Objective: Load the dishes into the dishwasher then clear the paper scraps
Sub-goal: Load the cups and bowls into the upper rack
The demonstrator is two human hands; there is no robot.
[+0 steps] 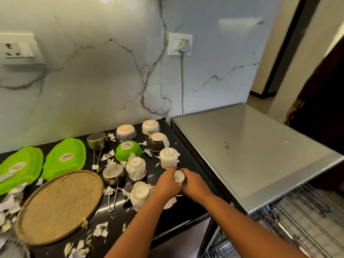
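Observation:
Upturned dishes stand on the black counter (pixel 188 207): several white cups, such as one (pixel 168 158) just behind my hands and one (pixel 139 195) to their left, a green bowl (pixel 128 150), two green plates (pixel 65 159) and a round woven tray (pixel 59 207). My left hand (pixel 166 184) and my right hand (pixel 193 184) both close around a small upturned white cup (pixel 179 176) near the counter's right edge. Torn paper scraps (pixel 100 229) lie scattered among the dishes. The dishwasher (pixel 260 151) stands at the right, its wire rack (pixel 305 218) pulled out below.
Two steel measuring cups with wire handles (pixel 113 174) lie between the tray and the cups. A plugged-in cord (pixel 182 81) runs down the marble wall. Another person's dark sleeve (pixel 320 108) shows at the far right.

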